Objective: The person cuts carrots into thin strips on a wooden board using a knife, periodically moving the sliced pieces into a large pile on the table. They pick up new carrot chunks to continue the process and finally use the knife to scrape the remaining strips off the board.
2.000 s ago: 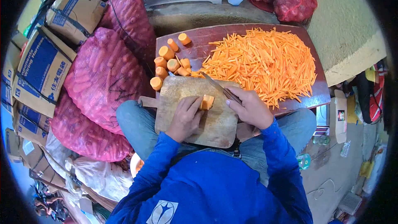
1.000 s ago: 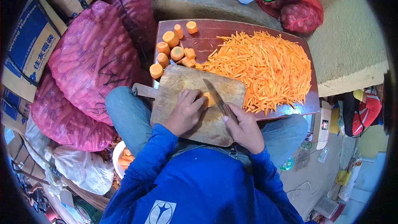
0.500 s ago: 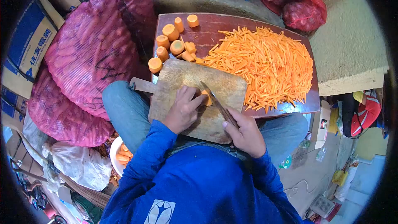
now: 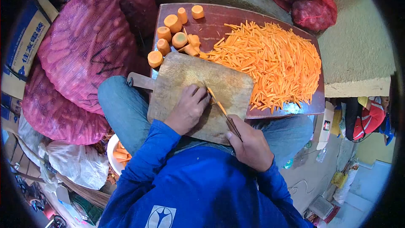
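The left hand [image 4: 190, 109] lies on the board [image 4: 230, 78], fingers curled close together; I cannot tell what they pinch beneath. Just right of them, along the knife [image 4: 231, 125], is a carrot slice [image 4: 221, 107]: probably light, firm yet snappable, slick where cut, best held by its outer edges. It looks bright orange and narrow. The right hand [image 4: 252, 143] has its fingers wrapped around the knife; farther right spread orange strips [image 4: 278, 65].
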`<state>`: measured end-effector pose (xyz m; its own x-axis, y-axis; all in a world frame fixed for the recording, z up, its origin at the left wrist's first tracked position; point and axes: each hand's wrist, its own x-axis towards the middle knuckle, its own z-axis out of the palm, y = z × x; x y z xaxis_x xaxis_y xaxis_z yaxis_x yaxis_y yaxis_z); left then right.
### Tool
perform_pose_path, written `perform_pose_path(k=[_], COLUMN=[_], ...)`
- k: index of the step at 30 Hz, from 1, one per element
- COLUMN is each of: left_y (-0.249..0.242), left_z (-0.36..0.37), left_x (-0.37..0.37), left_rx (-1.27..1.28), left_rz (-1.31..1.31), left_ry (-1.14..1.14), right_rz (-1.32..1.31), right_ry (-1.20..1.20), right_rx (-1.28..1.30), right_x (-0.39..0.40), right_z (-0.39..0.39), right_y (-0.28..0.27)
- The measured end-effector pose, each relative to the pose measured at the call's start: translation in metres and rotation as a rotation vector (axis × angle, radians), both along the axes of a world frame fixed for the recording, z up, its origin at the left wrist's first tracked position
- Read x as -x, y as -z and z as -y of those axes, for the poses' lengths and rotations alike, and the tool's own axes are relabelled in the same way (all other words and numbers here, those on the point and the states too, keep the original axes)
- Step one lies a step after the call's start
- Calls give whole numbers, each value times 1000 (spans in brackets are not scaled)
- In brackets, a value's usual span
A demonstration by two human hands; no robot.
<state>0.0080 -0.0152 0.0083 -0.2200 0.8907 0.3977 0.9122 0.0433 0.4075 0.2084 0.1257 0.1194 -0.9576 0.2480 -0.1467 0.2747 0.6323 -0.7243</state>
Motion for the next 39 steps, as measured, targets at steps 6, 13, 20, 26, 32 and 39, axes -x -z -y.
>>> perform_pose_path(k=[6,13,20,26,32,39], left_y=[-4,3,0,-3,2,2], left_z=[0,-2,1,8,6,8], left_x=[-1,-4,-3,-1,-1,-2], left_rx=[-23,-63,-38,-44,-64,-71], left_rz=[70,109,86,81,81,130], left_ry=[-14,-76,-64,-58,-103,-88], right_rz=[13,75,-37,76,12,-87], right_ry=[-23,-28,-34,-3,-18,-20], right_rx=[19,12,-19,-2,-8,-47], right_x=[26,23,35,23,37,41], right_z=[-7,-2,-9,2,-4,-2], right_y=[24,6,26,15,10,33])
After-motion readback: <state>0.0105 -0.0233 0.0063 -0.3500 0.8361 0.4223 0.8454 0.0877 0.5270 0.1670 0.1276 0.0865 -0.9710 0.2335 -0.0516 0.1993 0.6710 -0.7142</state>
